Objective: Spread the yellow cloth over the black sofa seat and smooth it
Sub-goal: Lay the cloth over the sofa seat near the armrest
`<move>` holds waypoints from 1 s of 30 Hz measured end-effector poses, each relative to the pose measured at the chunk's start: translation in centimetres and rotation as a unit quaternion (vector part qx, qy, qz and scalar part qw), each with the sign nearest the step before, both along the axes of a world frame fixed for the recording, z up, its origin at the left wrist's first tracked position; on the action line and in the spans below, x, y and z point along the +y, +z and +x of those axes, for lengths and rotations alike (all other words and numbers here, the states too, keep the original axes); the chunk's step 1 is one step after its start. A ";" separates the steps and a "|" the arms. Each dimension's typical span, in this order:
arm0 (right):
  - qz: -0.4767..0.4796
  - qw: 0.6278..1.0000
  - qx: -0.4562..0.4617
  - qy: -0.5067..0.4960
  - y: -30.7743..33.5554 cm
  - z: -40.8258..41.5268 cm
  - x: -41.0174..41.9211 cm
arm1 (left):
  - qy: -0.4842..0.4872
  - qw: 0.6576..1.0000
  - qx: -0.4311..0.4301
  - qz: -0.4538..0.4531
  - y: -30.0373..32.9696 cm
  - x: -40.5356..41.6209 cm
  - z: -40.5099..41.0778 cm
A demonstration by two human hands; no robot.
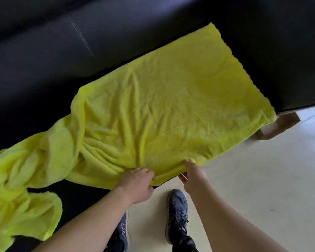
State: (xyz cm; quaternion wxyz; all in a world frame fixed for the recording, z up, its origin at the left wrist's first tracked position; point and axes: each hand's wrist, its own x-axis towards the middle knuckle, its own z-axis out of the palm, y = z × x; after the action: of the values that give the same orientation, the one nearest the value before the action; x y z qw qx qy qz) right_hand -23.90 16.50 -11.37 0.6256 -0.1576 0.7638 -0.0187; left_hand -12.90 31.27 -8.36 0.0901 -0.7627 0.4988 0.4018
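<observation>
Yellow cloth [153, 106] flat over right part of black sofa seat [35, 79], bunched at left; left hand [136, 184] and right hand [193, 177] both pinching its near edge.

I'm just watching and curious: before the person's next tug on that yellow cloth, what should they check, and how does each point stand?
1. Left hand grips the yellow cloth at its front edge: ok.
2. Right hand holds the same edge: ok.
3. Right part of the cloth lies fairly flat on the black sofa: ok.
4. Left part is spread: not ok, bunched and twisted.
5. Wrinkles near the hands are smoothed: not ok.
6. Back edge reaches the backrest: cannot tell.
</observation>
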 end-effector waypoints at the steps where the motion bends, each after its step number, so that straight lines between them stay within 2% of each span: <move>1: 0.009 1.000 -0.012 -0.007 0.5 0.0 -0.1 | -0.016 1.000 -0.010 -0.004 0.2 0.0 0.2; 3: 0.024 0.999 -0.027 -0.020 1.2 -0.1 -0.1 | -0.033 0.999 -0.028 -0.023 0.5 0.4 0.9; 6: 0.040 0.997 -0.052 -0.042 2.2 0.1 0.1 | 0.015 0.996 -0.038 -0.080 1.4 1.6 2.5; 9: 0.046 0.994 -0.081 -0.054 3.2 1.4 1.7 | 0.036 0.987 -0.113 -0.112 2.3 3.5 5.2; 11: 0.049 0.990 -0.112 -0.066 3.9 2.6 3.1 | 0.024 0.989 -0.127 -0.069 3.0 4.8 6.8; 15: 0.040 0.969 -0.161 -0.181 4.7 3.9 3.7 | -0.053 0.991 -0.124 0.019 3.1 6.6 6.7; 18: 0.038 0.955 -0.197 -0.219 5.5 4.9 3.0 | -0.015 0.987 -0.161 0.014 3.1 6.2 6.5; 21: 0.047 0.957 -0.203 -0.203 5.8 5.8 2.1 | 0.012 0.983 -0.180 -0.045 2.9 5.1 7.0; 24: 0.047 0.968 -0.190 -0.158 5.4 6.2 1.1 | -0.087 0.972 -0.166 -0.139 2.0 5.2 5.6; 25: 0.045 0.972 -0.184 -0.136 5.4 6.2 0.9 | -0.118 0.971 -0.158 -0.134 1.9 5.7 5.0; 27: 0.042 0.981 -0.164 -0.098 5.5 5.9 0.4 | -0.116 0.978 -0.158 -0.068 1.9 6.5 4.2; 30: 0.038 0.989 -0.137 -0.031 6.1 5.5 -0.7 | -0.020 0.976 -0.214 0.023 2.7 6.9 5.5</move>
State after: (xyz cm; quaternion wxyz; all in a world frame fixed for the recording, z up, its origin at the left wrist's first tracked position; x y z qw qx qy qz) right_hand -18.39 15.81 -5.25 0.7293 -0.1057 0.6753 -0.0308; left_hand -7.43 38.16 -5.70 0.2206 -0.8188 0.4731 0.2387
